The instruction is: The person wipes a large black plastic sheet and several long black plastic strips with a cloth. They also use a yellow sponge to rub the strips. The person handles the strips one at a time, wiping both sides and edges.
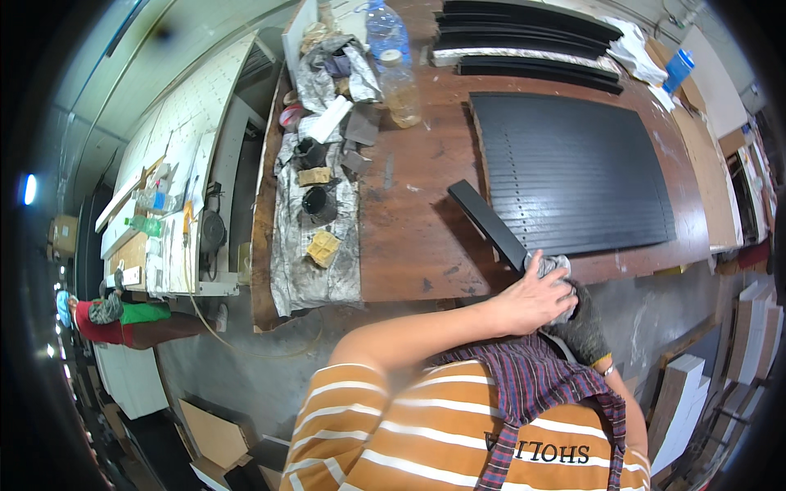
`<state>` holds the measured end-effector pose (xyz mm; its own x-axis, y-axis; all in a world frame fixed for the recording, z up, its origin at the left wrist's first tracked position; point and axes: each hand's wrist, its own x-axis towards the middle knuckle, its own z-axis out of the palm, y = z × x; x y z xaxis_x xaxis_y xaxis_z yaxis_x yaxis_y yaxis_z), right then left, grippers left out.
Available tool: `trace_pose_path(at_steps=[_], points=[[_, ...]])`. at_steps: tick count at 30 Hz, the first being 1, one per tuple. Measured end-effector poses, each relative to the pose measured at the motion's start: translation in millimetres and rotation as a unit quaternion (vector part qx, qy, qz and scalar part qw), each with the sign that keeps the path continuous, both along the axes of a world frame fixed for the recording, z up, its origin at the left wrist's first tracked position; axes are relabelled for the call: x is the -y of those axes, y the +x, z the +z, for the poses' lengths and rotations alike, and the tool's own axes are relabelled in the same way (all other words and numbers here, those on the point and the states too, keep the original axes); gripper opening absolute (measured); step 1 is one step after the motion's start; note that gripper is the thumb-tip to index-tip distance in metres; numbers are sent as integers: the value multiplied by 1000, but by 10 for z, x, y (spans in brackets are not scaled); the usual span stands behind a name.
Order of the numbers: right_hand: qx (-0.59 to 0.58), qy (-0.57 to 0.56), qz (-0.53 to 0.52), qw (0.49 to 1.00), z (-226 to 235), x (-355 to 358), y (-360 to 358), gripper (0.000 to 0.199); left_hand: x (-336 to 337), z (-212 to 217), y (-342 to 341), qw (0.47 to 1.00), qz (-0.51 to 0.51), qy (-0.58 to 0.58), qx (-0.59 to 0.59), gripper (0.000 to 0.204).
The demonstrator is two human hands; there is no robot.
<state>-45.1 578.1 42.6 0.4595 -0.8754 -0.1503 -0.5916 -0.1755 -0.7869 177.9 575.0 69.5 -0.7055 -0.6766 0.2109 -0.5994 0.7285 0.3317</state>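
Note:
My bare left hand point(532, 301) is bent over a crumpled grey cloth or glove fabric point(560, 263), fingers curled onto it. My right hand point(588, 327), in a dark glove with a yellow cuff, is close against the left. Its fingers are hidden. A narrow black strip point(483, 221) slants from the tabletop toward my hands, its near end meeting the grey fabric. Which hand bears its weight cannot be made out. Beyond it a large black grooved panel point(581, 172) lies flat on the brown table point(409, 237).
Black-stained cups point(319, 204) and a yellow sponge point(322, 248) sit on a smeared silvery sheet point(315, 278) at left. Plastic bottles point(399, 90) and stacked black strips point(524, 37) are at the back. A co-worker point(123, 319) is at the far left bench.

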Motion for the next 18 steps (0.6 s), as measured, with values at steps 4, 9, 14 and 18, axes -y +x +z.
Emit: trace_pose_path(at_steps=[4, 9, 14, 18], points=[[163, 217, -52, 961, -6, -81, 59, 62, 87, 233, 1396, 950, 135, 22, -279, 37], [158, 195, -106, 962, 452, -202, 370, 58, -255, 156, 3788, 662, 662, -92, -339, 18], [54, 129, -68, 988, 560, 57, 740, 78, -423, -743, 4770, 747, 639, 15, -182, 17], [-27, 32, 29, 999, 279, 345, 973, 81, -298, -1164, 4836, 772, 593, 94, -209, 21]])
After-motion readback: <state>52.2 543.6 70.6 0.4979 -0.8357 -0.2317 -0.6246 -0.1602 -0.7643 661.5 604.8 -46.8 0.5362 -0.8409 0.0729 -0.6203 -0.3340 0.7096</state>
